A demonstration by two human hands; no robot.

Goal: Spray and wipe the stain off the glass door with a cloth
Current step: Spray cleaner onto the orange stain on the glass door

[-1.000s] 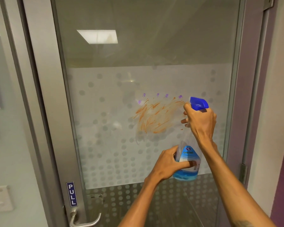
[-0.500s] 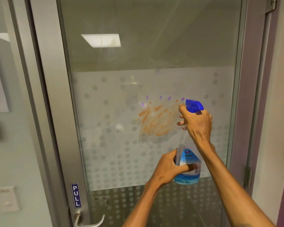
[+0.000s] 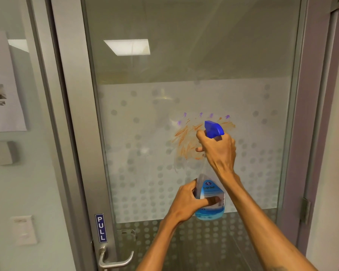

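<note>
Both hands are on the bottle (image 3: 210, 200), which is held upright in front of the door (image 3: 164, 75), near the middle of the frosted, dotted band of glass. The right hand (image 3: 218, 151) is curled tightly round the neck just under the blue spray head (image 3: 213, 129), knuckles towards the camera, with fingertips showing on the left side of the neck. The trigger is hidden behind that hand, so I cannot tell whether a finger rests on it. The left hand (image 3: 188, 202) wraps the lower body of the bottle from the left, its thumb lying across the blue label and its fingers folded round the far side. The bottle is clear, with a little blue liquid at the bottom. The stain (image 3: 184, 141), a patch of orange streaks, sits on the glass just left of the spray head and partly behind the right hand; the nozzle points towards the glass there. A row of small purple marks (image 3: 201, 114) runs just above it. Lower left on the door frame is a blue PULL sign (image 3: 101, 227), with a metal handle (image 3: 114, 259) beneath. On the wall to the left hang a paper (image 3: 4, 85) and a switch (image 3: 24, 229).
</note>
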